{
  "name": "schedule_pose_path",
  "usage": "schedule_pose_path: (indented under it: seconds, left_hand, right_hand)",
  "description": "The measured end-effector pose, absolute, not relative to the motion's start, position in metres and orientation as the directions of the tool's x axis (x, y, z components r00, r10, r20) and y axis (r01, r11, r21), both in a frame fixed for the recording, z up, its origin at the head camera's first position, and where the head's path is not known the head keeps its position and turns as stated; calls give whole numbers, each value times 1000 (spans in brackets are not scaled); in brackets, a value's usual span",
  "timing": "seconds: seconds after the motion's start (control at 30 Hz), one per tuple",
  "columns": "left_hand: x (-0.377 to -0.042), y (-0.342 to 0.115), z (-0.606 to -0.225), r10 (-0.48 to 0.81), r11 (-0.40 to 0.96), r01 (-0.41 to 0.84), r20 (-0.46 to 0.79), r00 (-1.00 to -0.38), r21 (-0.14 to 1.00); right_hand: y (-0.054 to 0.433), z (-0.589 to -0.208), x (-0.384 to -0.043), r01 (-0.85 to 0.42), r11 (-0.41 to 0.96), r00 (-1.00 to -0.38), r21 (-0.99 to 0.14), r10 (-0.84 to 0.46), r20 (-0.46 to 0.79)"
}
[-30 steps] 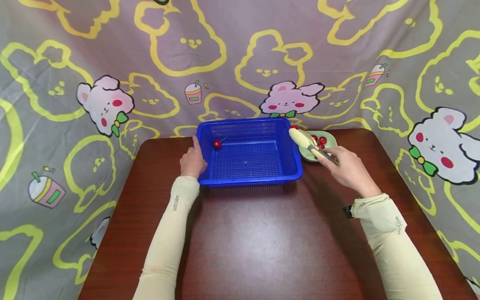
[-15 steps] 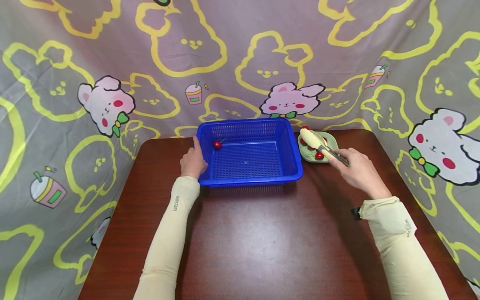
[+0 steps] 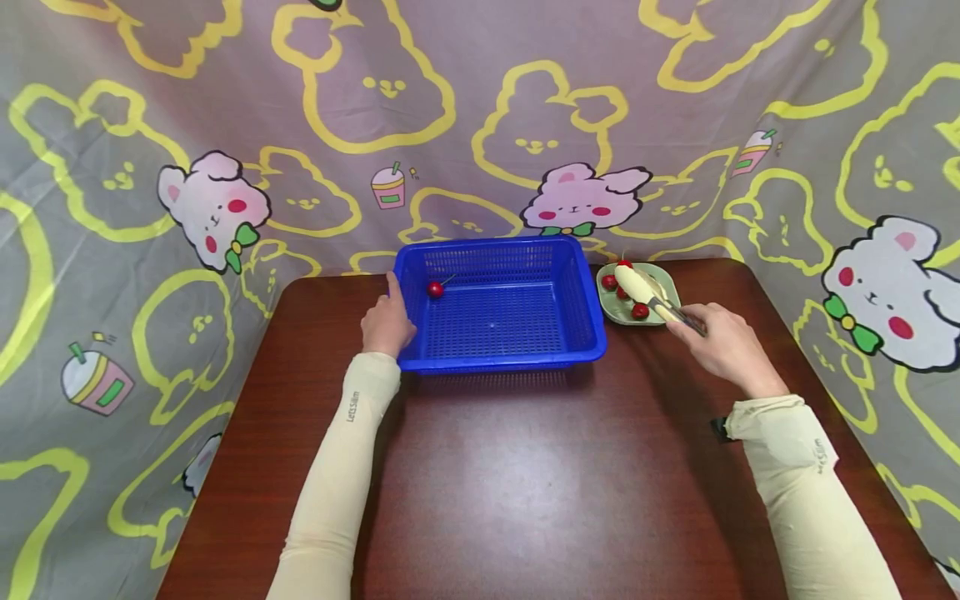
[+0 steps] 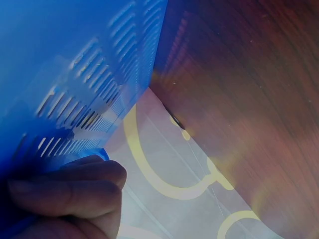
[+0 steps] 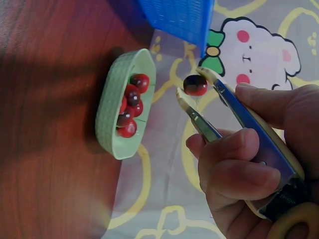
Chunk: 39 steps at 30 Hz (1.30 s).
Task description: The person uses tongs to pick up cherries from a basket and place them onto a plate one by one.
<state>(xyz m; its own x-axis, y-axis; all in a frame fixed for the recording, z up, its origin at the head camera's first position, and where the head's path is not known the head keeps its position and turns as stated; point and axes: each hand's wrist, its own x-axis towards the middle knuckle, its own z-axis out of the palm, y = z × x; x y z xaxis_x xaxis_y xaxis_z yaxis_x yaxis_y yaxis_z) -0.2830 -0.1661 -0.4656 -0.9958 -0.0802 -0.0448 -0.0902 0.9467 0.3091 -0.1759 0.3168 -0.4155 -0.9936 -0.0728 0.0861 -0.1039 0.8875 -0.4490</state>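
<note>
My left hand (image 3: 386, 324) holds the left rim of a blue plastic basket (image 3: 498, 364), its index finger lying along the edge. Curled fingers (image 4: 94, 191) show by the slotted basket wall in the left wrist view. My right hand (image 3: 718, 340) grips a pair of tongs (image 3: 651, 300) with cream tips and metal arms. Between those tips sits one dark red cherry (image 5: 195, 85), above and beside a pale green dish (image 5: 105, 119). Several cherries (image 5: 128, 129) lie in that dish. One stemmed cherry (image 3: 436, 289) rests inside the basket, near its left wall.
The brown wooden table (image 3: 480, 483) reaches back to a patterned cloth (image 3: 465, 100), which also hangs along both sides. The dish stands close against the basket's right side, near the table's back edge.
My right hand has moved right with the tongs and the cherry, from the basket's right rim to over the green dish. The left hand and the basket have stayed in place.
</note>
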Motion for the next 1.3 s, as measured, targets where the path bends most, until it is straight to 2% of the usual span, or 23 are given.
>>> schedule_pose_path:
  seconds: [1.3]
  left_hand:
    - [-283, -164, -463, -89, 949, -107, -74, -993, 296]
  right_hand:
    - [318, -455, -197, -96, 919, -995, -383, -97, 17]
